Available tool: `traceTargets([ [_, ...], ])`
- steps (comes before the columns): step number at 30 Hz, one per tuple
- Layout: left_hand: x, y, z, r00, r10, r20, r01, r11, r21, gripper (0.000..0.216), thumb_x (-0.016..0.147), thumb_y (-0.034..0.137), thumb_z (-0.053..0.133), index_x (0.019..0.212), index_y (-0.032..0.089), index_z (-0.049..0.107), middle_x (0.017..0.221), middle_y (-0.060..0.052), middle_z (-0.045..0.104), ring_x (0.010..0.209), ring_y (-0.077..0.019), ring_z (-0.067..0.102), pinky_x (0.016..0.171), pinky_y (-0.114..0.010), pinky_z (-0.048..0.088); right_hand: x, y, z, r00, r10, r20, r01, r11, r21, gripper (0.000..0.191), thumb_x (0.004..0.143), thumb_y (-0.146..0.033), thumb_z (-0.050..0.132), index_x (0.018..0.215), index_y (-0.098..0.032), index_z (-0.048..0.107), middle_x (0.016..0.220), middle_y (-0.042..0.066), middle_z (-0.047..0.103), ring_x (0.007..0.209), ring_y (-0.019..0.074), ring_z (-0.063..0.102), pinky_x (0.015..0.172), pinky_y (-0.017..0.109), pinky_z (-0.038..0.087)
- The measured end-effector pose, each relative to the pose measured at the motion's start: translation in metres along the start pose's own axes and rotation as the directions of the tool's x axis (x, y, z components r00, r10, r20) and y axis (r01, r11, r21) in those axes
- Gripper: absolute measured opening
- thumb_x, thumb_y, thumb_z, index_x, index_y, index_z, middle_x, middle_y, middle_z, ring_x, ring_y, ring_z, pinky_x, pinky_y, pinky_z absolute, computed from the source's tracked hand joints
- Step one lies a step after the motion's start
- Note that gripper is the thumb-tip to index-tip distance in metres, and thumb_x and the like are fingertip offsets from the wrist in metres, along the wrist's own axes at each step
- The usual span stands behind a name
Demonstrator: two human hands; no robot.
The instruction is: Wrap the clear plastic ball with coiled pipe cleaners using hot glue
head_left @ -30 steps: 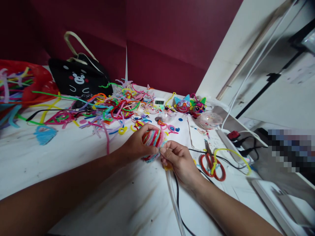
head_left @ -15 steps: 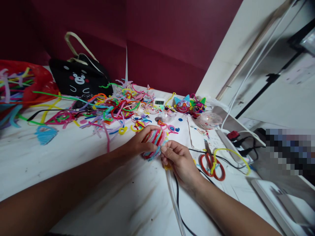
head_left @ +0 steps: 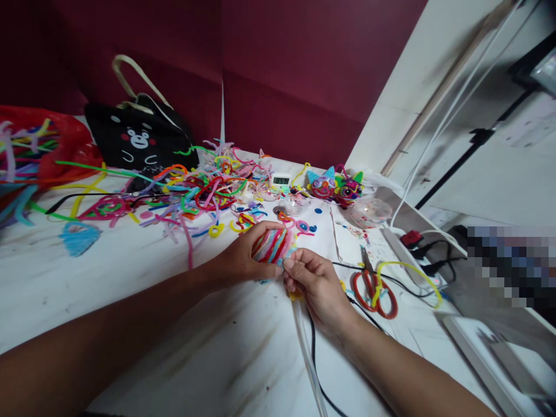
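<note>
A rounded, striped pipe-cleaner piece [head_left: 273, 245] in red, blue, pink and white is held above the white table [head_left: 174, 347]. My left hand [head_left: 247, 252] wraps round it from the left, the thumb along its lower side. At its right edge, my right hand [head_left: 315, 284] pinches with thumb and forefinger; the exact bit between the fingertips is too small to make out. A little yellow fuzz shows under the right fingers. To the right lie orange-handled scissors [head_left: 374, 294], a yellow pipe cleaner [head_left: 408, 265] looped over them.
A tangled heap of pipe cleaners [head_left: 217, 185] spreads behind my hands, near a small digital timer [head_left: 281, 180]. Two colourful cat-eared figures [head_left: 321, 184] stand by a clear bowl [head_left: 370, 213]. A black bag [head_left: 139, 136], a blue fuzzy piece [head_left: 79, 237] and a power strip [head_left: 417, 266] flank them.
My left thumb has shifted slightly down and right along the lower side of the striped piece. My right hand keeps its pinch in nearly the same place.
</note>
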State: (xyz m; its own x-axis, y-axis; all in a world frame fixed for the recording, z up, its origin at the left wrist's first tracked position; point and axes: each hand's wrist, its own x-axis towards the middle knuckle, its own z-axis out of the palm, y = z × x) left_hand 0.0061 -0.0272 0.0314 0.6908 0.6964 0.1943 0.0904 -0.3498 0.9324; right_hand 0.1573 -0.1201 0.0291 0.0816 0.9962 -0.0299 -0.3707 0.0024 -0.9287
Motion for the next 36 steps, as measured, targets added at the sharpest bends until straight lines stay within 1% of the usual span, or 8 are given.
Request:
traceTargets([
  [4,-0.0017,0.0038,0.0011,1.000,0.030,0.002,-0.030,0.999,0.011,0.070,0.062,0.035,0.078,0.123,0.018,0.048,0.101,-0.003,0.058,0.085,-0.0190,0.056,0.069,-0.027,0.047,0.0005,0.0021,-0.0013,1.000,-0.016,0.004,0.016,1.000,-0.006,0.032,0.066,-0.040,0.084,0.070,-0.017,0.063,0.053,-0.004,0.057,0.047,0.0062,0.045,0.049,0.019,0.032],
  [9,-0.0006,0.0057,0.0000,0.999,0.038,-0.003,-0.038,0.999,0.005,0.068,0.062,0.036,0.079,0.120,0.018,0.049,0.095,-0.001,0.058,0.081,-0.0176,0.056,0.066,-0.026,0.047,-0.0001,-0.0002,-0.0026,1.000,-0.002,0.008,0.002,1.000,-0.002,0.032,0.065,-0.040,0.086,0.071,-0.017,0.064,0.054,-0.004,0.059,0.048,0.0067,0.047,0.049,0.019,0.033],
  [14,-0.0003,0.0052,-0.0012,0.999,0.032,-0.008,-0.032,0.999,0.014,0.068,0.062,0.036,0.080,0.121,0.018,0.049,0.092,0.000,0.058,0.079,-0.0178,0.057,0.065,-0.026,0.046,0.0011,-0.0020,-0.0058,1.000,-0.010,0.022,0.011,0.999,-0.050,0.034,0.072,-0.045,0.081,0.065,-0.016,0.065,0.057,-0.002,0.061,0.050,0.0067,0.048,0.051,0.020,0.036],
  [19,-0.0006,0.0017,0.0007,0.997,0.070,-0.024,-0.069,0.995,0.068,0.071,0.060,0.034,0.079,0.123,0.018,0.050,0.106,-0.005,0.060,0.092,-0.0232,0.060,0.075,-0.031,0.050,0.0030,-0.0001,-0.0084,1.000,-0.018,0.010,0.018,0.998,-0.060,0.032,0.074,-0.046,0.080,0.070,-0.017,0.067,0.060,-0.003,0.061,0.050,0.0067,0.047,0.050,0.020,0.038],
  [23,-0.0004,-0.0010,0.0006,0.996,0.093,-0.014,-0.091,0.992,0.087,0.072,0.060,0.035,0.078,0.124,0.019,0.049,0.112,-0.007,0.060,0.098,-0.0254,0.061,0.082,-0.034,0.051,0.0020,-0.0014,-0.0071,1.000,-0.001,-0.007,0.001,1.000,-0.026,0.032,0.071,-0.045,0.082,0.071,-0.017,0.067,0.061,-0.002,0.062,0.050,0.0063,0.048,0.050,0.020,0.038],
  [30,-0.0049,0.0054,0.0005,0.988,0.157,-0.009,-0.154,0.976,0.154,0.065,0.059,0.026,0.076,0.120,0.020,0.052,0.121,-0.007,0.055,0.111,-0.0272,0.056,0.095,-0.037,0.045,0.0012,-0.0033,-0.0069,1.000,0.006,-0.008,-0.007,1.000,-0.015,0.033,0.069,-0.043,0.083,0.064,-0.017,0.064,0.053,-0.004,0.059,0.045,0.0057,0.044,0.049,0.020,0.036],
  [32,-0.0052,0.0050,0.0005,0.991,0.132,-0.004,-0.130,0.983,0.133,0.066,0.059,0.026,0.076,0.120,0.020,0.051,0.117,-0.006,0.056,0.103,-0.0245,0.058,0.088,-0.035,0.047,0.0014,-0.0037,-0.0073,1.000,0.006,0.000,-0.006,1.000,-0.014,0.033,0.069,-0.043,0.083,0.064,-0.017,0.065,0.052,-0.004,0.059,0.045,0.0056,0.044,0.049,0.020,0.036],
  [36,-0.0042,0.0014,-0.0007,0.996,0.049,0.076,-0.048,0.999,-0.019,0.069,0.062,0.031,0.077,0.124,0.020,0.047,0.099,-0.002,0.060,0.083,-0.0185,0.059,0.069,-0.028,0.048,0.0021,-0.0054,-0.0081,0.999,0.023,0.035,-0.022,1.000,-0.009,0.034,0.068,-0.046,0.083,0.065,-0.016,0.066,0.054,-0.002,0.062,0.046,0.0070,0.048,0.049,0.021,0.038],
])
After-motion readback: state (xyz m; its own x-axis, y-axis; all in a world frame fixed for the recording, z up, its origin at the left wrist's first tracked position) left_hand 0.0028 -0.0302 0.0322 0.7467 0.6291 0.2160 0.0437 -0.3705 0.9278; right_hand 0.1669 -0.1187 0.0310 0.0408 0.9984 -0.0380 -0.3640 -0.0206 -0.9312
